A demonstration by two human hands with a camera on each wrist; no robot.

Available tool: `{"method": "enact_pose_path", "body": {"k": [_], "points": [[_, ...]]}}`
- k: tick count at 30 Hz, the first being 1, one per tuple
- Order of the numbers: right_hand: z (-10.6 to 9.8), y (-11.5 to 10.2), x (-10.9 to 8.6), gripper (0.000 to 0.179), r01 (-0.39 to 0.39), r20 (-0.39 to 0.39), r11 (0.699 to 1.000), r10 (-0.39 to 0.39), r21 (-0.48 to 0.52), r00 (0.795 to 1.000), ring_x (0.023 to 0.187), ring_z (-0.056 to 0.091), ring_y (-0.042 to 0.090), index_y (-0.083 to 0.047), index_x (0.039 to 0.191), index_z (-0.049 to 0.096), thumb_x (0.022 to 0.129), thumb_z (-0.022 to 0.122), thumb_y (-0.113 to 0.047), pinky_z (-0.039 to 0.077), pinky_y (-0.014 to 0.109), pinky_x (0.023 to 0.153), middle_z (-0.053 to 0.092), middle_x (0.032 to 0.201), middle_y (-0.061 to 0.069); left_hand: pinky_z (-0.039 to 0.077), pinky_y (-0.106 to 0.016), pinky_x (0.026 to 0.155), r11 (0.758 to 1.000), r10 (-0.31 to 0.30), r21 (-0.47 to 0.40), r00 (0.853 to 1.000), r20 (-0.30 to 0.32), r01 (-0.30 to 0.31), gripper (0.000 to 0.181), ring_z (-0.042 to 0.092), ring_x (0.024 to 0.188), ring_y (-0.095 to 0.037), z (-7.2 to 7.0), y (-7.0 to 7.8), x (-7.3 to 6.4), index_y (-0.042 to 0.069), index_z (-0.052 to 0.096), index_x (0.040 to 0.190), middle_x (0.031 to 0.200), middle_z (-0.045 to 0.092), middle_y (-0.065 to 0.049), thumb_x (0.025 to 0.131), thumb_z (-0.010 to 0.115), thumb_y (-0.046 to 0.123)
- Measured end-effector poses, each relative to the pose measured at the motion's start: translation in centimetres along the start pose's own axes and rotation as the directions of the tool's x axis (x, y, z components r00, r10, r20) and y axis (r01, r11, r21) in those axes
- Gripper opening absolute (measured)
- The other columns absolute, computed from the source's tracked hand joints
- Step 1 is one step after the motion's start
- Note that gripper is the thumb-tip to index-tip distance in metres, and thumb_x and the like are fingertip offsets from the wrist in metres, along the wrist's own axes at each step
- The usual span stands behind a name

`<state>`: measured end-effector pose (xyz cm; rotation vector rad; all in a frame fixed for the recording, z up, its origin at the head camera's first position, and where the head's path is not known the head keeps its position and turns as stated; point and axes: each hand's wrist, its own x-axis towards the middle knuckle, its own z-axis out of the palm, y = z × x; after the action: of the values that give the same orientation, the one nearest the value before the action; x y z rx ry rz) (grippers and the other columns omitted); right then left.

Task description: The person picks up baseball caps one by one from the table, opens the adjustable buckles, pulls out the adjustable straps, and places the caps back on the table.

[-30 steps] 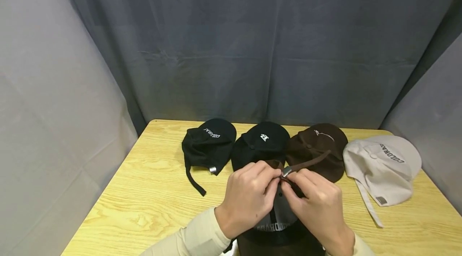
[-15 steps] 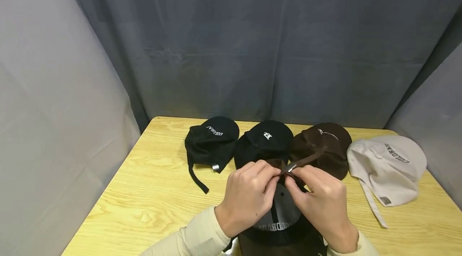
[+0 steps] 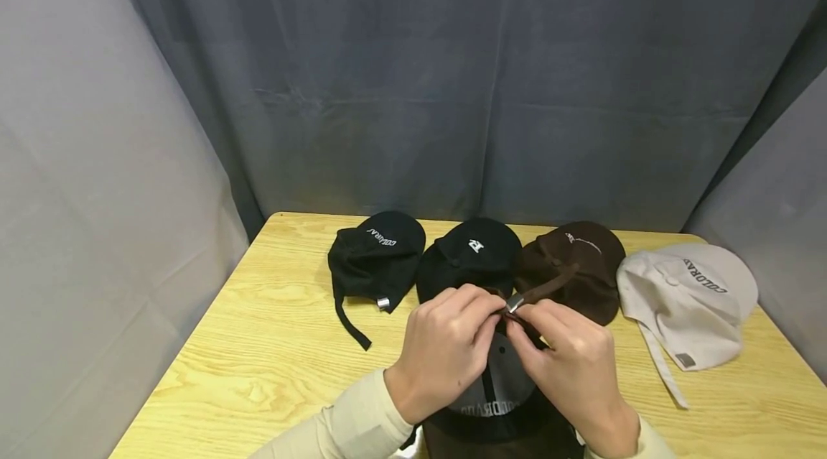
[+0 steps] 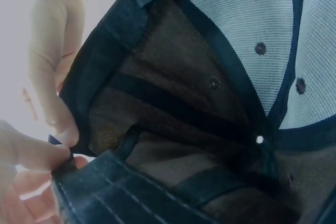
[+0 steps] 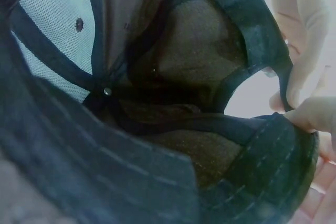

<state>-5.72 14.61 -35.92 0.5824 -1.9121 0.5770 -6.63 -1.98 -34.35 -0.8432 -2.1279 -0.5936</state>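
Note:
A dark brown baseball cap [image 3: 494,376] is held upside down with its inside toward the head camera. My left hand [image 3: 446,351] pinches the back edge of the cap between thumb and fingers, just left of the metal buckle [image 3: 514,303]. Right at the buckle's other side, my right hand [image 3: 571,365] pinches the closure. A brown strap [image 3: 549,286] sticks out of the buckle toward the far right. Both wrist views look into the cap, where a pale mesh-lined front panel [image 4: 247,19] and dark seam tape [image 5: 157,30] show. The fingertips partly cover the closure.
Across the back of the wooden table [image 3: 258,344] lie a black cap [image 3: 377,258], another black cap [image 3: 472,258], a brown cap [image 3: 571,269] and a beige cap [image 3: 688,301]. Grey cloth [image 3: 388,85] hangs behind and at both sides.
The buckle tips slightly and turns back between my fingertips, and the strap's free end shifts a little. My right hand moves slightly right, then back. Both hands keep their pinch on the cap.

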Motion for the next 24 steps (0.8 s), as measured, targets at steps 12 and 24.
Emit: {"method": "enact_pose_path", "body": {"k": [12,24], "points": [[-0.28,0.26,-0.34,0.036,-0.07,0.045,0.997,0.068,0.032,0.997,0.054,0.057,0.013,-0.007,0.076,0.074,0.095,0.057,-0.032,0.047,0.024,0.054,0.068,0.065,0.003,0.048,-0.014,0.056,1.0,0.021,0.015,1.0,-0.018,-0.021,0.01,0.06,0.064,-0.004,0.14,0.1,-0.15,0.018,0.078,0.091,0.078,0.068,0.009,0.085,0.074,0.012],[-0.63,0.12,-0.73,0.011,-0.153,0.089,0.987,0.148,0.045,0.985,0.055,0.057,0.014,-0.005,0.078,0.073,0.083,0.07,-0.015,0.047,0.021,0.057,0.069,0.068,0.004,0.051,-0.014,0.061,1.0,-0.003,0.002,1.0,0.001,0.003,0.009,0.062,0.067,-0.005,0.37,0.32,-0.27,0.018,0.078,0.092,0.081,0.07,0.008,0.086,0.073,0.013]]}}
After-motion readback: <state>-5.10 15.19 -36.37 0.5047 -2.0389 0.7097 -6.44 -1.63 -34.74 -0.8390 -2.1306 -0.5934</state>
